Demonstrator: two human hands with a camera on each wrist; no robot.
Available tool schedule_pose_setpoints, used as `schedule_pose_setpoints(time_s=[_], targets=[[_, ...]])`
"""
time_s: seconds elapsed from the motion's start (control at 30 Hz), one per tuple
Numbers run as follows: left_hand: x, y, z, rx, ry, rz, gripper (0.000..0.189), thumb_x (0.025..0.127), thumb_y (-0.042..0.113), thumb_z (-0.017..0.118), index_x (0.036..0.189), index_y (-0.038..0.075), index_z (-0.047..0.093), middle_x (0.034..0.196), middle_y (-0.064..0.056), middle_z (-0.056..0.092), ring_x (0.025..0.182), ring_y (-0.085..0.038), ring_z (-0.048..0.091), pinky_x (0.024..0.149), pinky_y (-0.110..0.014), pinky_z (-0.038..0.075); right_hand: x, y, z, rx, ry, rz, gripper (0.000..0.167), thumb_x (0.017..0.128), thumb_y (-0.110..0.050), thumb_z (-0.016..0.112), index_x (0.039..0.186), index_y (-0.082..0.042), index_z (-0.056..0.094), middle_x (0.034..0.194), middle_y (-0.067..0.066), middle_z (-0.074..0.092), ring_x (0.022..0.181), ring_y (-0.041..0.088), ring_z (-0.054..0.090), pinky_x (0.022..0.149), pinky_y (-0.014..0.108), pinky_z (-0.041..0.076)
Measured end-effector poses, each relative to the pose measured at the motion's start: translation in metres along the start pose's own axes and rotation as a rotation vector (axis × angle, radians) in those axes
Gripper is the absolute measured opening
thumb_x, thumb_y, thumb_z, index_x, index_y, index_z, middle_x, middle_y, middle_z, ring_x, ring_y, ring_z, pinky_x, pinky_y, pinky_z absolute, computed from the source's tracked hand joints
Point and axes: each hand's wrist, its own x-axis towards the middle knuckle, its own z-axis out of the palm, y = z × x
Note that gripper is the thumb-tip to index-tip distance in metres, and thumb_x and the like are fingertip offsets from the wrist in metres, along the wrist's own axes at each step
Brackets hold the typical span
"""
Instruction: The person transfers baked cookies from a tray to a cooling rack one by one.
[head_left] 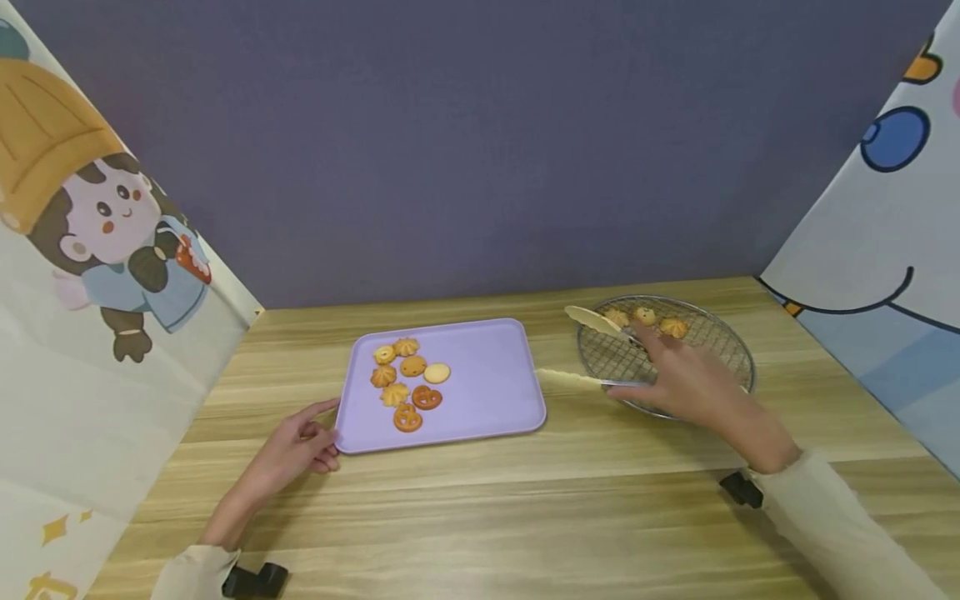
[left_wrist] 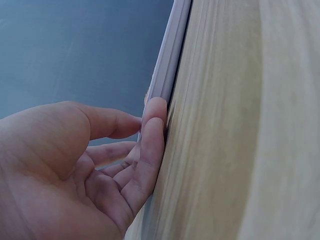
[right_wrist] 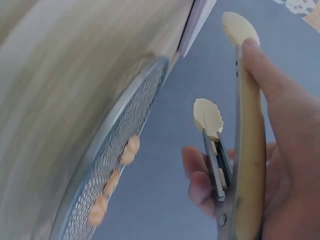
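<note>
At the near left corner of the lilac tray (head_left: 480, 400), my left hand (head_left: 296, 446) holds the rim between thumb and fingers. Grouped on the tray's left half are several cookies: flower-shaped ones (head_left: 395, 394), round ones (head_left: 413, 366) and two pretzels (head_left: 427, 397). My right hand (head_left: 686, 375) grips metal tongs with cream scalloped tips (right_wrist: 208, 117), their arms spread wide with nothing between them. The tongs hover over the left side of a round wire mesh rack (head_left: 712, 354). Three cookies (head_left: 674, 327) lie toward the rack's far side, and the hand hides part of the mesh.
A wood-grain table (head_left: 480, 508) carries both tray and rack, a narrow gap between them. Behind stands a plain dark wall (head_left: 480, 150). Printed cartoon panels (head_left: 112, 217) flank the left and right sides. Black wrist devices (head_left: 255, 579) are strapped at both sleeves.
</note>
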Motion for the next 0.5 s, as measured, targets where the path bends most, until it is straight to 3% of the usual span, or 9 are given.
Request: schedule_pose_setpoints(time_s=[0.13,0.27,0.43,0.5], targets=[[0.000,0.000,0.000,-0.001,0.010,-0.009,0.057,0.101,0.004,0.054,0.152,-0.004,0.031,0.085,-0.017,0.063,0.070,-0.025,0.068,0.062,-0.032,0.062,-0.001,-0.013,0.007,-0.008,0.009,-0.033,0.105,0.072,-0.075,0.071,0.149,-0.011,0.039,0.088,0.016,0.066,0.046,0.014,0.048,0.038,0.030,0.041],[0.000,0.001,-0.001,0.001,0.015,-0.015,0.056,0.101,0.005,0.054,0.152,-0.003,0.032,0.085,-0.016,0.063,0.070,-0.025,0.068,0.063,-0.033,0.062,-0.001,-0.027,0.016,0.000,-0.005,-0.068,0.106,0.070,-0.077,0.071,0.148,-0.010,0.044,0.106,0.021,0.069,0.051,0.017,0.055,0.040,0.032,0.045],[0.000,0.001,0.000,0.008,0.015,-0.015,0.057,0.100,0.004,0.054,0.152,-0.004,0.031,0.084,-0.017,0.063,0.070,-0.026,0.068,0.062,-0.032,0.062,0.002,-0.042,0.026,-0.007,0.036,-0.149,0.100,0.067,-0.076,0.074,0.139,-0.010,0.055,0.102,0.016,0.071,0.066,0.025,0.066,0.042,0.035,0.047],[0.001,0.000,0.000,0.011,0.015,-0.015,0.057,0.100,0.003,0.054,0.152,-0.003,0.031,0.084,-0.017,0.063,0.070,-0.026,0.068,0.062,-0.032,0.062,0.003,-0.047,0.027,0.000,0.044,-0.176,0.098,0.067,-0.074,0.075,0.138,-0.008,0.057,0.099,0.014,0.071,0.065,0.022,0.064,0.042,0.032,0.046]])
